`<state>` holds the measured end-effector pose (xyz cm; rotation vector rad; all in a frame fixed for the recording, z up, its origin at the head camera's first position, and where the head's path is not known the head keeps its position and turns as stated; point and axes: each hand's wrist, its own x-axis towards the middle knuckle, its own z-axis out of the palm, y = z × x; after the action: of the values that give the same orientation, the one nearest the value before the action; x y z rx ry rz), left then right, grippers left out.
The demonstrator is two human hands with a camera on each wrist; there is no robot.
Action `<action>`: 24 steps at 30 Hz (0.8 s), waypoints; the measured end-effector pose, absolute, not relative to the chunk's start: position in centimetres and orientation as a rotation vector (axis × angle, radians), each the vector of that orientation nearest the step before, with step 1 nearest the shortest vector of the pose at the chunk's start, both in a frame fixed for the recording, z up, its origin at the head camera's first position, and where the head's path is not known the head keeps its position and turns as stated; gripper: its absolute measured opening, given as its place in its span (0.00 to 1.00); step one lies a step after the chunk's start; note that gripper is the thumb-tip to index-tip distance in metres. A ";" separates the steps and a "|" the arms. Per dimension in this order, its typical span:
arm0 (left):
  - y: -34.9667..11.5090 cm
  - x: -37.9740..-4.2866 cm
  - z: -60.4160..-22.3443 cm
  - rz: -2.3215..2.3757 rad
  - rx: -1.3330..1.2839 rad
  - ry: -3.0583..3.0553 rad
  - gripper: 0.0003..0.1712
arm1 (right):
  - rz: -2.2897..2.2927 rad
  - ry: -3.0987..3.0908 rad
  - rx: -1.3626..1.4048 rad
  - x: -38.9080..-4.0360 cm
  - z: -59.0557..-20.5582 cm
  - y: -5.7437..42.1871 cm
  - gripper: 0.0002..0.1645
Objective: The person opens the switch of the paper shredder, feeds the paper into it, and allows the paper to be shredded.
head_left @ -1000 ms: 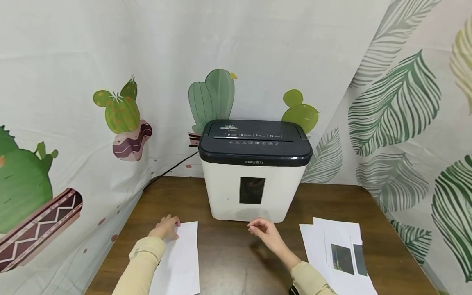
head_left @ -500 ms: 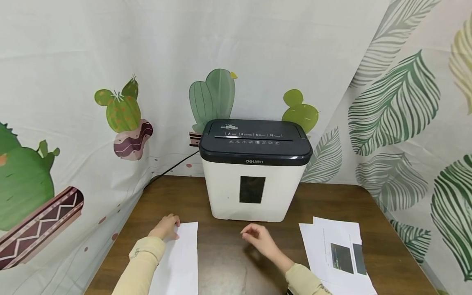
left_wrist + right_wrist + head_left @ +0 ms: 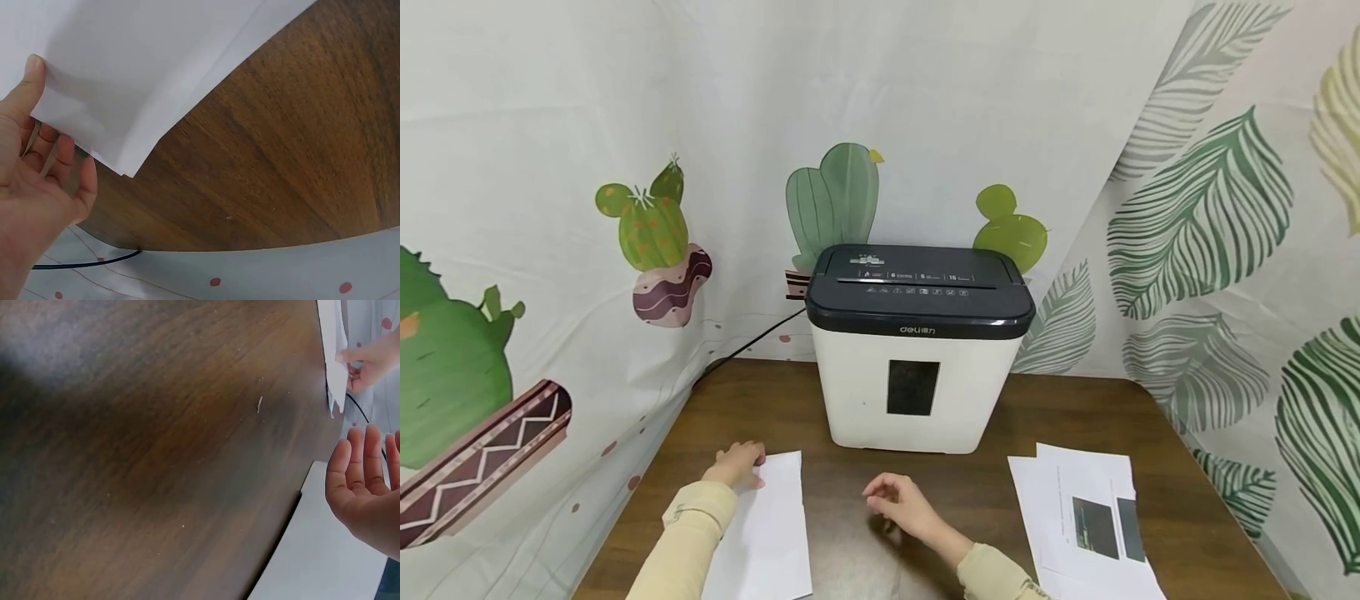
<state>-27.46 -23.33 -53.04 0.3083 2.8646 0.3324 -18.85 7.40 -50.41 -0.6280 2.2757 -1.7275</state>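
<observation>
At the left of the table lies white paper (image 3: 767,525), its far corner lifted a little in the left wrist view. My left hand (image 3: 737,464) grips that paper by its far-left edge. The thumb (image 3: 31,78) lies on top while the fingers curl at the edge beneath. My right hand (image 3: 901,503) hovers over the table in front of the paper shredder (image 3: 857,392), fingers loosely bent and holding nothing. The shredder has a white bin and a black top with a narrow slot. In the right wrist view, the right hand (image 3: 369,487) overlaps the shredder's white side.
Several printed sheets (image 3: 1067,517) with dark pictures lie at the right of the brown wooden table (image 3: 1075,408). A black cord (image 3: 748,343) runs left from the shredder. Patterned cloth (image 3: 737,167) hangs behind and beside the table.
My right hand has moved left and slightly toward me, nearer the white paper. The left hand keeps its grip, and the paper's near end has shifted slightly right.
</observation>
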 end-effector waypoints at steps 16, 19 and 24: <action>-25.8 -29.4 -53.9 0.670 0.446 2.858 0.14 | -1.708 2.279 -0.636 -19.1 -50.3 8.0 0.09; -27.8 -31.5 -56.8 0.712 0.505 2.800 0.21 | -1.710 2.266 -0.616 -19.2 -50.4 8.2 0.10; -32.1 -35.3 -64.2 0.868 0.725 2.785 0.32 | -1.738 2.235 -0.540 -19.9 -52.1 8.5 0.09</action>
<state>-35.29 -32.08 -64.17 0.7247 2.7850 0.8682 -19.89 8.47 -52.11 -0.5404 2.2352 -1.7377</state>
